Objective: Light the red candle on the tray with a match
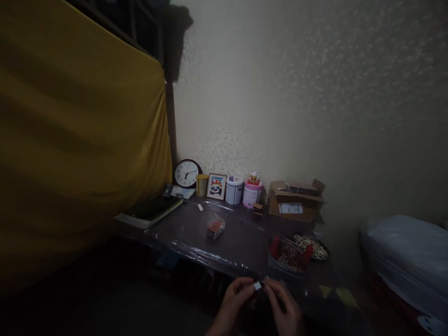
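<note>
My left hand (pixel 238 298) is at the bottom of the view, in front of the table's near edge. Its thumb and fingers pinch a small white rectangular piece (pixel 257 285) with a dark edge. From the other side, my right hand (pixel 284 303) meets it, thumb and fingers closed at the piece's right end. Dim light hides the exact kind of piece and how far my right fingertips cover it. Beyond my hands to the right, a round dish (pixel 289 255) holds reddish bits and red pieces. Behind that dish sits a plate of thin pale sticks (pixel 311 246).
A plastic-wrapped orange pack (pixel 215 227) lies mid-table, with a small white object (pixel 200 207) behind it. Along the wall stand a clock (pixel 186 173), a panda picture (pixel 216 186), a white tub (pixel 234 190), a pink tub (pixel 252 195) and a cardboard box (pixel 296 203). A yellow curtain (pixel 84 130) hangs left.
</note>
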`<state>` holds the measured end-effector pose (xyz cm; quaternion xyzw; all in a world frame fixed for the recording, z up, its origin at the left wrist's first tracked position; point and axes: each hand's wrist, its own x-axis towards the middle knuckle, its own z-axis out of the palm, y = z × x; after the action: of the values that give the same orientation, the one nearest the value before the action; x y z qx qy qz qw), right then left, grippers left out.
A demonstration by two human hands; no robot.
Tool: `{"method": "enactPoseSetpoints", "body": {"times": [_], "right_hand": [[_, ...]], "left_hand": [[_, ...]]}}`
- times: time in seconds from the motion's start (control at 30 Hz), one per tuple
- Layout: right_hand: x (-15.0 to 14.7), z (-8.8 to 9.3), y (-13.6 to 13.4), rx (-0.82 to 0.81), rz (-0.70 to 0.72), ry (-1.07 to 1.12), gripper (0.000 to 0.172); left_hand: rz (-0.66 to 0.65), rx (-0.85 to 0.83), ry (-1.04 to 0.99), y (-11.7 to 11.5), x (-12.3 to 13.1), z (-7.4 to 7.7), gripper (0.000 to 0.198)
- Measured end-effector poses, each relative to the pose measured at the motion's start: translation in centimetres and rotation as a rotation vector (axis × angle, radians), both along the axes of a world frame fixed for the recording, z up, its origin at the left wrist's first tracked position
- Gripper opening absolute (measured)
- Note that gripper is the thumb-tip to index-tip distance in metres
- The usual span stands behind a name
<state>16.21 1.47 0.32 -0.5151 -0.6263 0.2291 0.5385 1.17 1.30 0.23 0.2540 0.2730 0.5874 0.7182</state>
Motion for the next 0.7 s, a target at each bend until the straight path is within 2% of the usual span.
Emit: {"method": "enactPoseSetpoints", "body": {"times": [0.3,0.57,0.7], "right_hand": [[-1.2,2.1,-1.2,0.057,-0.030,0.028,0.018],[-1.2,2.6,-1.3,0.137,-0.015,-0.010,0.015],[-1.2,3.3,-2.0,0.247,-0.100,-0.044,0.014]], "left_hand": [[0.049,0.004,0.062,0.5,0.0,-0.2,0.029],[0.039,0.028,0.067,0.1,0.0,0.6,0.023],[0.033,0.037,0.067,0.1,-0.1,0.7,0.022]]}}
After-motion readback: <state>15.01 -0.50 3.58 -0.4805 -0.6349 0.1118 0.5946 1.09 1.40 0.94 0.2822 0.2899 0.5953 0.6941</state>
